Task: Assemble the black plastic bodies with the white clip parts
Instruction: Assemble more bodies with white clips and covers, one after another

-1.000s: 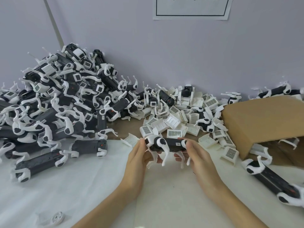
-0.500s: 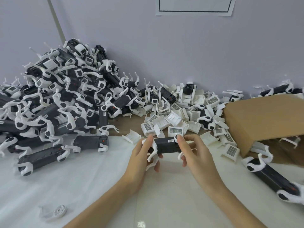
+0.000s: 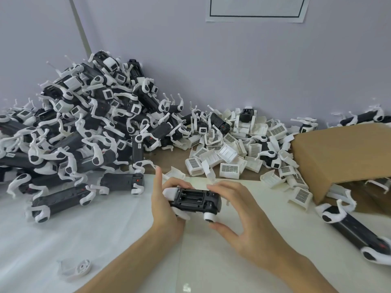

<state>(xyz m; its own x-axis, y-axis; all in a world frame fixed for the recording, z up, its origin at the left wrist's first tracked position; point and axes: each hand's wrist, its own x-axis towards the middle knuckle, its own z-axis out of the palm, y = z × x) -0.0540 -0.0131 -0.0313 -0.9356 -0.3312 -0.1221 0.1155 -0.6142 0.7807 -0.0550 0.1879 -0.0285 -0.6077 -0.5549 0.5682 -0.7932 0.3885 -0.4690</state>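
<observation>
Left hand (image 3: 167,210) gripped the black body (image 3: 195,200) at its left end with the index finger sticking up, while right hand (image 3: 243,216) pinched its right end, thumb under the white round piece (image 3: 209,216) and fingers over the top edge; open compartment faced up. Just beyond the hands sat loose white clip parts (image 3: 229,159), cardboard box (image 3: 338,157) to the right of the right hand. Big pile of assembled units (image 3: 84,127) lay left of the left hand, against the wall (image 3: 232,70).
</observation>
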